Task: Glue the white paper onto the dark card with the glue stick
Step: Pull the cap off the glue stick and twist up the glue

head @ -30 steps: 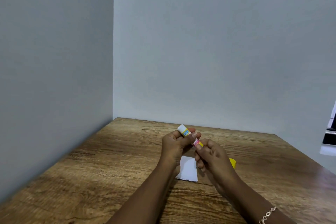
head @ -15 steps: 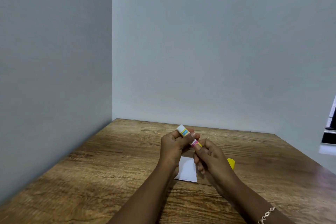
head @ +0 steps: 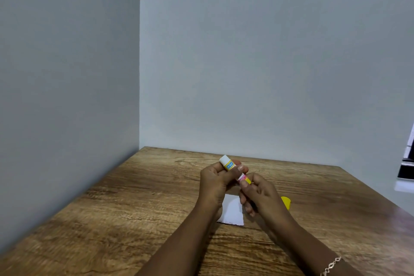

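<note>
Both of your hands were on the glue stick (head: 230, 166), held up off the table (head: 134, 208). Your left hand (head: 212, 182) had its fingers (head: 234, 173) curled round the barrel. Your right hand (head: 262, 195) pinched the yellow lower end between thumb and fingertip.

The stick's long axis ran on a slant. Its white end pointed up, away from you and to the left, and its base pointed down toward your right hand. The white paper (head: 233, 212) lay flat on the table below and between your wrists, partly hidden by them. So the working end pointed away from the sheet, and I judge you would have had to tip it over and down before it could touch paper.

What seemed to be a yellow cap (head: 286, 203) lay on the table just beyond your right hand. No dark card showed. The pinch at the base looked like winding the glue up, an early step.
</note>
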Motion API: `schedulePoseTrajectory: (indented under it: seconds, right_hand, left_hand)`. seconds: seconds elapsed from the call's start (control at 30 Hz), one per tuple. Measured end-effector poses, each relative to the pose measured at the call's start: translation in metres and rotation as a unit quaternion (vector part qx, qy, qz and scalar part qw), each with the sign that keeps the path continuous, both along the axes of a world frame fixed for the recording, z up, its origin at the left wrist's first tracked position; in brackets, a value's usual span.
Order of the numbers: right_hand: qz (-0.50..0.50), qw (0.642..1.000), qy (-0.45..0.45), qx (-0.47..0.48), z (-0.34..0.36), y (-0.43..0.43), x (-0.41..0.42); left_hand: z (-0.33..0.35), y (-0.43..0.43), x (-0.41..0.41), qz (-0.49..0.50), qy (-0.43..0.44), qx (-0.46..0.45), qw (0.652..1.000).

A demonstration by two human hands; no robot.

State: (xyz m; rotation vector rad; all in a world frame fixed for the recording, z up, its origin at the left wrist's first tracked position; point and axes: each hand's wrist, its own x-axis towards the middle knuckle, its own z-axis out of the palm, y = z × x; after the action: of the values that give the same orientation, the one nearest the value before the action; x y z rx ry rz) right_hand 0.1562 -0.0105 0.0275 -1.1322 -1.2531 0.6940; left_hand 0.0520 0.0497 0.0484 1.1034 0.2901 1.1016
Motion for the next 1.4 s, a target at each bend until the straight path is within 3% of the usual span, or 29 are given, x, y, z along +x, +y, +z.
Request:
schedulePoseTrajectory:
  seconds: [0.27,0.4,0.53,0.6,0.73,0.8,0.97,1.1,1.2,1.3,1.33,1.4]
  right_hand:
    - [0.099,0.969,0.172,-0.149,0.006,-0.003,0.007]
    - [0.009,0.995,0.049,-0.083,0.0,0.001,0.004]
    - [-0.042,0.998,-0.036,-0.004,-0.002,0.004,0.001]
    - [-0.032,0.999,-0.02,-0.023,-0.001,0.002,0.0]
    - [0.066,0.979,0.131,-0.141,0.004,-0.003,0.005]
    - [0.087,0.97,0.166,-0.157,0.004,-0.004,0.006]
    - [-0.039,0.999,-0.02,-0.011,-0.003,0.002,0.001]
    - [-0.056,0.996,-0.073,0.0,-0.002,0.0,-0.002]
    - [0.026,0.996,0.047,-0.075,0.002,-0.004,0.0]
    - [0.118,0.967,0.165,-0.151,0.004,-0.004,0.005]
    - [0.116,0.967,0.168,-0.153,0.004,-0.004,0.005]
    - [0.051,0.989,0.086,-0.111,0.0,-0.001,0.005]
  left_hand:
    - [0.0,-0.004,0.003,-0.03,0.02,0.021,0.999]
    - [-0.002,-0.001,0.001,0.021,0.031,0.015,0.999]
    - [-0.001,-0.002,0.0,0.021,0.026,-0.008,0.999]
    - [0.0,-0.003,0.0,0.007,0.028,-0.007,1.0]
    - [0.002,-0.003,0.001,-0.031,0.027,0.004,0.999]
    - [0.002,-0.004,0.001,-0.034,0.026,0.0,0.999]
    - [-0.002,-0.001,0.001,0.012,0.025,-0.021,0.999]
    - [0.0,-0.003,0.001,-0.011,0.023,-0.036,0.999]
    - [0.002,-0.002,0.0,-0.029,0.039,-0.023,0.999]
    - [0.004,-0.004,-0.001,-0.042,0.041,-0.018,0.998]
    - [0.003,-0.004,0.0,-0.037,0.044,-0.015,0.998]
    - [0.002,-0.004,0.0,-0.016,0.048,-0.013,0.999]
